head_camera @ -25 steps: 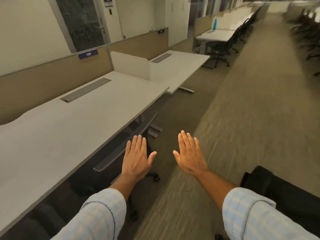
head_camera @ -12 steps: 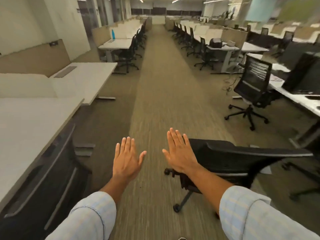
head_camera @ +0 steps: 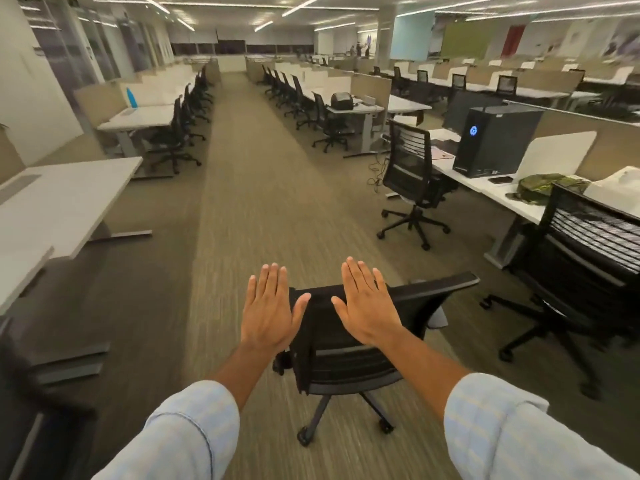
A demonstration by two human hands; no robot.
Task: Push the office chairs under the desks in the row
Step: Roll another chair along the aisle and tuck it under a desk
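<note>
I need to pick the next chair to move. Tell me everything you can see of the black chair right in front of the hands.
The chair is black, with a dark back under a thick top rail, a padded seat, one armrest showing on its right and a wheeled star base. It stands upright in the carpeted aisle, out from any desk, its back toward the camera. The left hand and right hand are open and flat over the top rail; actual contact cannot be told.

Pale blue faintly checked shirt sleeves (head_camera: 512, 434), cuffs rolled back, bare forearms

Both hands flat, spread above black chair (head_camera: 349, 348).
</note>
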